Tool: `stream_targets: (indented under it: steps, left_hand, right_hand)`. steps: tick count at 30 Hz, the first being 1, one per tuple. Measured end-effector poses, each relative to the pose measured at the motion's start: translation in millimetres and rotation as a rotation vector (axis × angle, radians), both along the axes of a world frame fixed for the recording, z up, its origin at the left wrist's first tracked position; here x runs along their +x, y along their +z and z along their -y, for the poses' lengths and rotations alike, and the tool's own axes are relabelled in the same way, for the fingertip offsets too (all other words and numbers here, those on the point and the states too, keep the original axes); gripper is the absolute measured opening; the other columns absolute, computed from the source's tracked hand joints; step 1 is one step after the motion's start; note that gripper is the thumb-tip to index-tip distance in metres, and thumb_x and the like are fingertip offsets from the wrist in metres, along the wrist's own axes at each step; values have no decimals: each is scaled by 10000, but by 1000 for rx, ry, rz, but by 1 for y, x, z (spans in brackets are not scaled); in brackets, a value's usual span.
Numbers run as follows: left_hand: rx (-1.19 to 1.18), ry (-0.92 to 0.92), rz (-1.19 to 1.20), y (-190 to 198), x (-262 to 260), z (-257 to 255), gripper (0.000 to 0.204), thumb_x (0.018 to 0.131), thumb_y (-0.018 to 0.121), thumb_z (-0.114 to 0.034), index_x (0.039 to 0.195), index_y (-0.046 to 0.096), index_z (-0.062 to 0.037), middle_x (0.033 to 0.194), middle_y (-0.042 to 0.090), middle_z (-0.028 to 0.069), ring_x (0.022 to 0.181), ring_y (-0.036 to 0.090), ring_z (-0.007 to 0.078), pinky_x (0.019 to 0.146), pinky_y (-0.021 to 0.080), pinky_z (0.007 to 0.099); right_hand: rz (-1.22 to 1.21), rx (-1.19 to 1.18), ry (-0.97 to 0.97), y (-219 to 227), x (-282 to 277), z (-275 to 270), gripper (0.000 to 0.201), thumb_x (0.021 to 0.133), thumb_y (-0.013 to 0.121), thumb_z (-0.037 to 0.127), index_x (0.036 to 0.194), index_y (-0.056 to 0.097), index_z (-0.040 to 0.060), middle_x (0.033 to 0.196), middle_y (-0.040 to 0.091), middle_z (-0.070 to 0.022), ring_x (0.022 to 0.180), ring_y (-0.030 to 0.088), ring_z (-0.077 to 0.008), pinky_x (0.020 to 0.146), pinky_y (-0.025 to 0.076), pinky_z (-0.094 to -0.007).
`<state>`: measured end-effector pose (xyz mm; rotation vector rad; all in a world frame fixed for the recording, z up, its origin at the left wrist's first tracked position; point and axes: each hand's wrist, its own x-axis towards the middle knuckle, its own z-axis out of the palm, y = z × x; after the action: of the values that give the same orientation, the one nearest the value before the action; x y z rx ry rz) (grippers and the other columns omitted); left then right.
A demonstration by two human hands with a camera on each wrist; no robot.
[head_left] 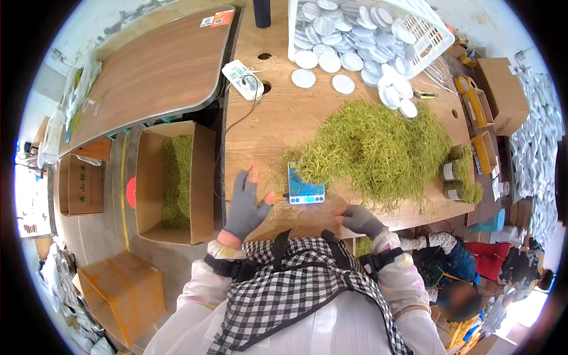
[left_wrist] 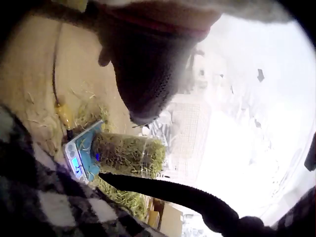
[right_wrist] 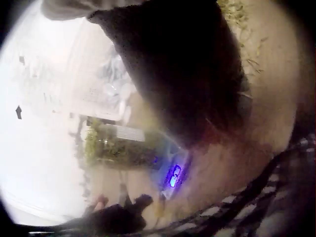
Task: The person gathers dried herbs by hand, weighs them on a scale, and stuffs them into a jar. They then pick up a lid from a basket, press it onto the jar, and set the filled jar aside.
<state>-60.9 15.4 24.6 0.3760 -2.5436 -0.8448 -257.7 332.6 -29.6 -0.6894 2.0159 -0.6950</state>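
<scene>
A small digital scale (head_left: pixel 307 191) with a blue top and lit display sits at the front of the wooden table. On it stands a clear jar (left_wrist: pixel 131 154) packed with dried green stems, a pale label showing on its side in the right wrist view. My left hand (head_left: pixel 245 206), in a grey glove with bare fingertips, is held left of the scale, fingers spread and holding nothing. On the other side, my right hand (head_left: pixel 362 220), gloved alike, is near the table's front edge with its fingertips towards the scale. Nothing shows in its grip.
A large heap of dried stems (head_left: pixel 378 151) lies behind the scale. Two filled jars (head_left: pixel 452 171) stand at right. A white basket (head_left: pixel 435 38) of round silver lids is at the back. A power strip (head_left: pixel 242 80) and cable lie left; a carton (head_left: pixel 204 183) stands below the table's left side.
</scene>
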Motion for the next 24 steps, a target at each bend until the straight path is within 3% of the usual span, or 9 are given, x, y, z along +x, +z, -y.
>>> stream_targets:
  steps: [2,4,5,7,8,11,14,17,24]
  left_hand:
    - [75,57,165,-16,18,-1,692,918,742,-318,1451,459,22,1447,443,295,1326,465,446,1098,416,473]
    - [81,61,192,-21,32,-4,691,922,730,-354,1413,470,57,1427,455,308,1298,485,465,1086,430,478]
    - [85,63,216,-24,37,-5,701,925,718,-390,1375,480,92,1407,468,322,1269,505,484,1074,444,483]
    - [118,87,236,-24,42,-6,669,923,726,-358,1388,486,60,1401,483,309,1276,503,472,1077,438,479]
    - [155,107,254,-25,42,-7,643,921,734,-327,1401,492,27,1395,498,296,1283,502,460,1080,432,474]
    - [79,31,256,-18,31,0,690,914,724,-390,1341,500,104,1360,498,326,1266,505,481,1058,451,493]
    - [16,-51,180,-4,9,-3,698,917,716,-391,1356,494,106,1363,497,325,1257,504,491,1049,454,497]
    - [12,-97,123,1,-11,-5,748,933,707,-415,1453,450,58,1426,475,314,1315,472,476,1102,419,480]
    - [13,-191,158,18,-43,-23,814,942,695,-432,1492,385,82,1434,458,329,1322,467,476,1109,412,486]
  right_hand:
    - [29,-5,35,-14,1,3,319,888,722,308,1039,732,28,970,747,-181,898,714,-315,829,553,-400]
    - [-46,105,-289,-20,-2,12,327,872,744,280,1065,717,17,975,722,-190,911,700,-305,824,552,-397]
    - [-45,100,-284,-21,-3,12,327,872,744,280,1065,717,17,975,722,-190,911,700,-305,824,552,-397]
    - [-349,-63,-228,-10,-4,14,390,856,774,257,1139,682,4,1011,674,-191,919,683,-312,813,550,-403]
    - [-308,-125,-199,-10,-9,16,564,835,814,275,1281,604,4,1094,613,-188,937,664,-320,815,551,-409]
    - [-363,-186,-167,39,-9,40,787,808,848,346,1437,497,28,1222,558,-206,996,651,-315,856,552,-408]
    - [-407,-235,-167,57,-15,56,958,779,876,393,1533,398,46,1298,503,-228,1063,632,-324,909,546,-409]
    - [-337,-272,-170,63,-22,60,1030,752,899,411,1559,370,51,1324,479,-239,1110,615,-340,944,536,-418]
    - [-430,-273,-99,85,-21,79,1004,762,897,403,1565,381,92,1395,445,-268,1236,547,-393,1034,481,-452]
